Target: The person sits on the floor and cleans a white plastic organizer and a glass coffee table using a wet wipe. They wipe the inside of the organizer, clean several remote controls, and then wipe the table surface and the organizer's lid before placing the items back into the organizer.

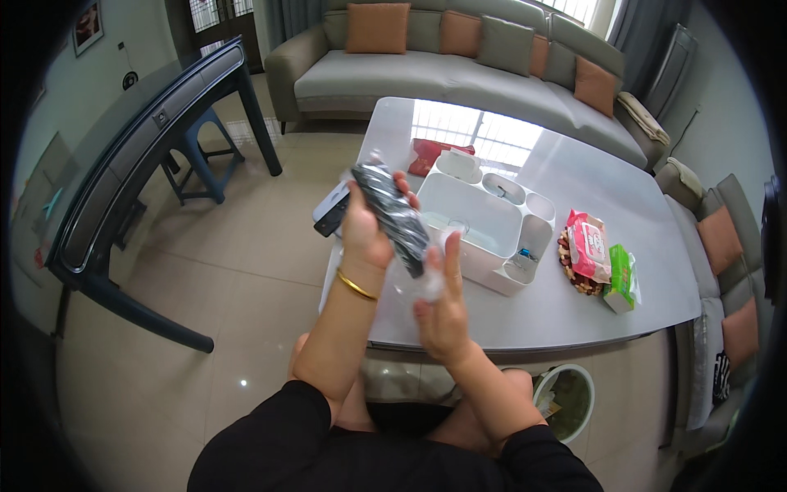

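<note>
My left hand (367, 230) is closed around a long dark object wrapped in clear plastic (393, 215), held slantwise above the near left part of the table. What the dark object is, I cannot tell. At its lower end, my right hand (447, 301) has its fingers against loose, crumpled clear plastic (430, 280); motion blur hides the exact hold. Just beyond my left hand, a dark and pale boxy item (332, 209) shows at the table's left edge. A white compartment organizer (470, 261) stands to the right of the hands, with small items in some compartments.
The pale glossy table (639, 203) bears a red packet (424, 163) behind the organizer, and a pink wipes pack (589, 243) and a green tissue pack (621, 280) at right. A round waste bin (590, 400) stands by my right knee. A dark-edged table (138, 150) is at left.
</note>
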